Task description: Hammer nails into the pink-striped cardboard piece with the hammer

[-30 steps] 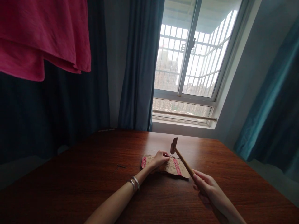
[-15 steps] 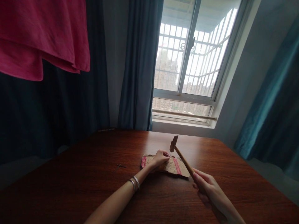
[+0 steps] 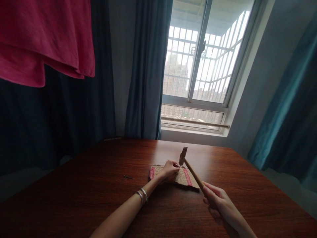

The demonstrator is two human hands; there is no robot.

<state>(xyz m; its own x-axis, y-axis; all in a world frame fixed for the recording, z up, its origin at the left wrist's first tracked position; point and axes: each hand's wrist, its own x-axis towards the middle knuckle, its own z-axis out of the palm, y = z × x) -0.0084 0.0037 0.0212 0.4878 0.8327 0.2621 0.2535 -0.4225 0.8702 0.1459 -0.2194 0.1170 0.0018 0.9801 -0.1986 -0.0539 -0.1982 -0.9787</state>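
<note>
A flat piece of cardboard (image 3: 184, 177) with pink dotted stripes lies on the dark wooden table (image 3: 99, 198). My left hand (image 3: 169, 168) rests on it with fingertips pinched together at the top; what they pinch is too small to make out. My right hand (image 3: 218, 200) is wrapped round the wooden handle of a small hammer (image 3: 183, 156). The hammer's metal head is tilted down, just right of my left fingertips and almost touching them.
Small dark nails (image 3: 126, 178) lie on the table left of the cardboard. A pink cloth (image 3: 44, 36) hangs at the upper left. Blue curtains (image 3: 146, 72) flank a barred window (image 3: 200, 62) behind the table's far edge.
The hammer head rose slightly and then came down toward my left fingertips. My right hand slid a little left. My left hand stayed on the cardboard.
</note>
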